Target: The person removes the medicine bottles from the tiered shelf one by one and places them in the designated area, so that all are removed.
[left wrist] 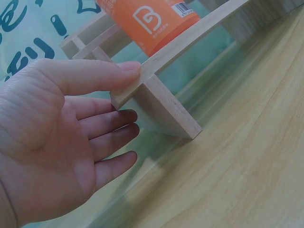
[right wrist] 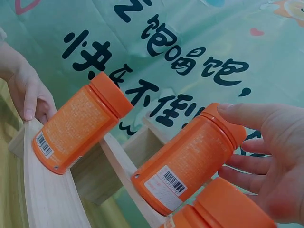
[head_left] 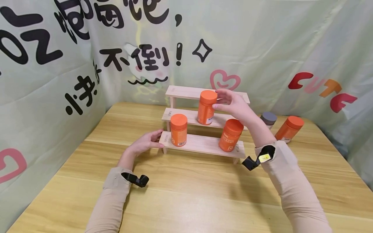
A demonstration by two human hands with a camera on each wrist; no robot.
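A three-tier wooden stand [head_left: 201,143] is on the table in the head view. My left hand [head_left: 144,142] is at the left end of its lowest tier, thumb on top of the board and index finger at the corner below, as the left wrist view shows. On the middle tier an orange bottle [head_left: 205,111] is upright. My right hand [head_left: 234,105] holds it around the lid from the right, thumb at the near side, fingertips partly hidden behind. Two more orange bottles stand on the lowest tier, one at left [head_left: 178,131] and one at right [head_left: 230,137].
Right of the stand, on the wooden table [head_left: 186,191], are another orange bottle [head_left: 289,128] and a grey-lidded one [head_left: 268,119], partly covered by my right forearm. A printed cloth [head_left: 262,38] hangs behind and along the sides.
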